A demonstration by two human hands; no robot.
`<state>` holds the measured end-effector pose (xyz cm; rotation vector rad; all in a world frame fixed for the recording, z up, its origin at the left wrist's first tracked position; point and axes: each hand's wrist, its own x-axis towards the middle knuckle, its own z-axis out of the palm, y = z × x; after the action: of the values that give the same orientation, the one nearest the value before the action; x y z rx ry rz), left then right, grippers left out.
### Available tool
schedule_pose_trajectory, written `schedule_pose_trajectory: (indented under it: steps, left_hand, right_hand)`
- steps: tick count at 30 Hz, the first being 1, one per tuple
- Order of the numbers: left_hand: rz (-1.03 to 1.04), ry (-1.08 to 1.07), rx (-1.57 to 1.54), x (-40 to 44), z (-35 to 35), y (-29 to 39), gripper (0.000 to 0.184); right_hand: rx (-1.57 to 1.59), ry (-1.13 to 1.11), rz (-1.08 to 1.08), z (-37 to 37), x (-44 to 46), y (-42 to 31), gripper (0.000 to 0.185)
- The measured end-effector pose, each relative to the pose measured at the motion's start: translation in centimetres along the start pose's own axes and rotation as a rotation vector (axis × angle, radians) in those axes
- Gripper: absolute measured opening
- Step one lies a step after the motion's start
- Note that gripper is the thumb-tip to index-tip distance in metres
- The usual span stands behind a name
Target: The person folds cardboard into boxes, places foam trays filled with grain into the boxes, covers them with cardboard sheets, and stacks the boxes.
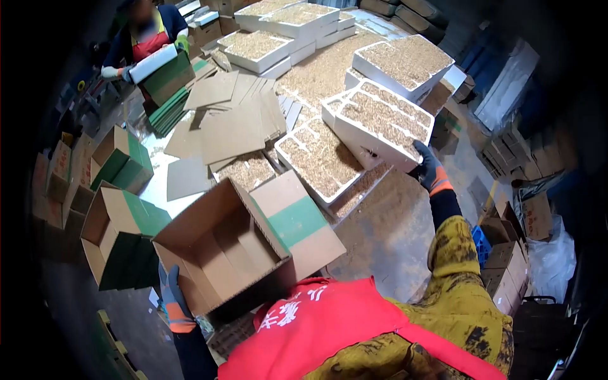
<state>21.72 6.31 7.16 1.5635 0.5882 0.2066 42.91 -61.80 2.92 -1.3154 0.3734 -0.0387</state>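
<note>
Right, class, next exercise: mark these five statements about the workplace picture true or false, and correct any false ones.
1. The wearer's left hand is at the side of an open cardboard box. True.
2. The wearer's right hand is on a glass jar. False: the right hand is at the corner of a white tray.
3. That tray holds loose brown material. True.
4. The wearer's apron is plain blue. False: the apron is red with white writing.
5. Another person is at the picture's upper left. True.
</note>
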Motion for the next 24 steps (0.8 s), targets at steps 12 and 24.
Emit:
schedule_pose_trajectory:
  steps: [12,24]
  left_hand:
    - [0.419,0.053,0.596,0.6,0.4,-1.3,0.045]
    - [-0.145,-0.185,-0.906,-2.1,3.6,0.0,0.04]
  right_hand:
    - [-0.132,-0.493,-0.371,16.4,-12.4,-4.0,0.039]
    - [-0.51,-0.85,-0.007,32.2,-21.8,-7.1,0.063]
